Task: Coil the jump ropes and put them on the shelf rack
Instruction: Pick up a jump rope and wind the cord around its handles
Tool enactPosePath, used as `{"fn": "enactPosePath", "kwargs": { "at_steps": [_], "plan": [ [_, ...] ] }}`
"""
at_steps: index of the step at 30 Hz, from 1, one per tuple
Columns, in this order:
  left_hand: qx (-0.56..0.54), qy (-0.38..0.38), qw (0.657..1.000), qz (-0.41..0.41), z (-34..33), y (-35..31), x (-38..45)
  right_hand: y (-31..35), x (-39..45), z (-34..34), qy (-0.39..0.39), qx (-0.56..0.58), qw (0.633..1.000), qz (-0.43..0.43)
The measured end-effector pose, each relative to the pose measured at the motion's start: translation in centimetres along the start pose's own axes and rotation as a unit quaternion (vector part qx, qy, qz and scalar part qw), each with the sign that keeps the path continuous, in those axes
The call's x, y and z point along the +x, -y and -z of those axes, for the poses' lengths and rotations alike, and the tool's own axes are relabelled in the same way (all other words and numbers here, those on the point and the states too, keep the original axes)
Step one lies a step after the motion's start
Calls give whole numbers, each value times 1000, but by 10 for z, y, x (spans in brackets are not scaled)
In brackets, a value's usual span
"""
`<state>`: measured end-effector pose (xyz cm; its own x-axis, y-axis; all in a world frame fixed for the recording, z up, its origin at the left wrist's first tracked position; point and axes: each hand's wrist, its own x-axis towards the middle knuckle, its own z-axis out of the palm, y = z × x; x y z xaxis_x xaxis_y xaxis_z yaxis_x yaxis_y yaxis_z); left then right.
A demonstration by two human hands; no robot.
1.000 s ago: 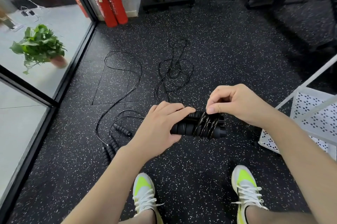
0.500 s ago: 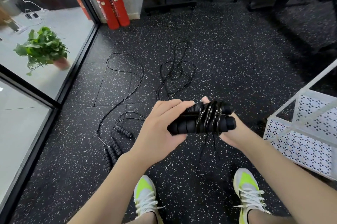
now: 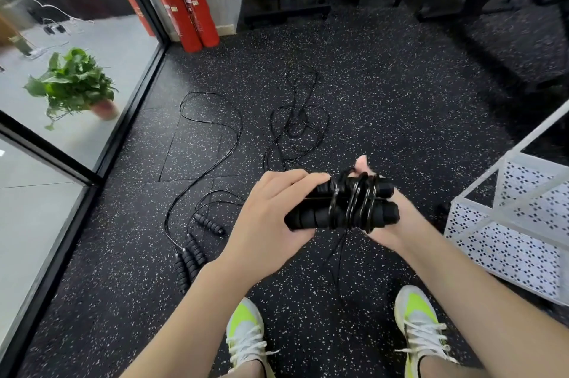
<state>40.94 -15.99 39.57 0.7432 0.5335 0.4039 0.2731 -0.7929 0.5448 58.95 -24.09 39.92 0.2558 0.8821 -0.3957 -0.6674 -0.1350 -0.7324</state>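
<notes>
Since a second ago the right hand [image 3: 389, 219] has dropped from pinching the cord on top to cupping the bundle from underneath, thumb showing behind. The left hand [image 3: 271, 214] grips the paired handles [image 3: 311, 217], fingers curled over them. The rope [image 3: 354, 202] is wound around the handles in glossy loops; a loose tail hangs down, hard to follow against the floor [image 3: 385, 94]. More ropes [image 3: 295, 128] lie tangled beyond. The rack [image 3: 505, 217] stands to the right, cut off. Extinguisher [image 3: 184, 8] labels are unreadable.

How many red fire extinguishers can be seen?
2, standing side by side against the wall at the top: one on the left, one on the right. A red shape behind glass may be another.
</notes>
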Motion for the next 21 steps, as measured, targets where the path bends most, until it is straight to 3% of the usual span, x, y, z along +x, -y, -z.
{"fn": "enactPosePath", "kwargs": {
  "at_steps": [3, 9, 15, 21],
  "plan": [
    [10, 28, 1000, -11, -2, 2, 0, 9, 2, 13, 43, -70, 996, 19],
    [23, 13, 999, -22, -3, 5, 3, 16, 3, 19, 27, -65, 997, 13],
    [29, 22, 999, -29, -3, 4, 2, 11, 5, 27, 68, -90, 994, -6],
    [28, 33, 999, -3, 0, 4, -1, 6, 17, 39, 32, -175, 983, 34]
  ]
}}
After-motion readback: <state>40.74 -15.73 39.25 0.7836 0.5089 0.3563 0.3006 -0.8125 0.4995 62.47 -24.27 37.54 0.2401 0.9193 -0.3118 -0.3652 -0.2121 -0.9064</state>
